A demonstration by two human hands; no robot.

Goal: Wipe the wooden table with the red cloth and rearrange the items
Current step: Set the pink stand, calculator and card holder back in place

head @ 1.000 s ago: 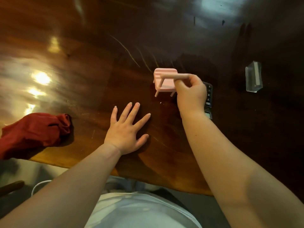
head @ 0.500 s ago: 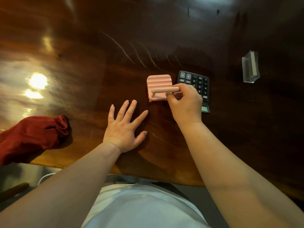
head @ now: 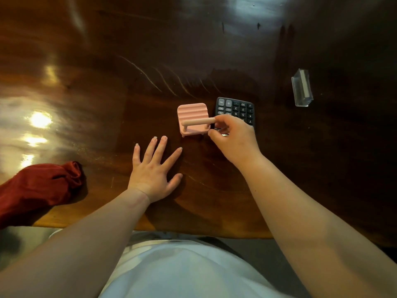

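Observation:
A small pink ribbed stand (head: 192,114) with a round bar across its front sits on the dark wooden table (head: 107,82). My right hand (head: 233,138) pinches the right end of that bar. Just right of the stand lies a black calculator (head: 236,108), its near half hidden under my right hand. My left hand (head: 153,171) rests flat on the table with fingers spread, a little in front of the stand. The red cloth (head: 36,190) lies bunched at the table's near left edge, apart from both hands.
A clear plastic holder (head: 301,88) lies at the right, beyond the calculator. The table's near edge (head: 193,231) runs just in front of my body. Lamp glare shows on the left part of the tabletop.
The pink stand has come down from a raised, tilted position onto the table beside the calculator, which now shows. My right hand still has the bar. My left hand has stayed flat.

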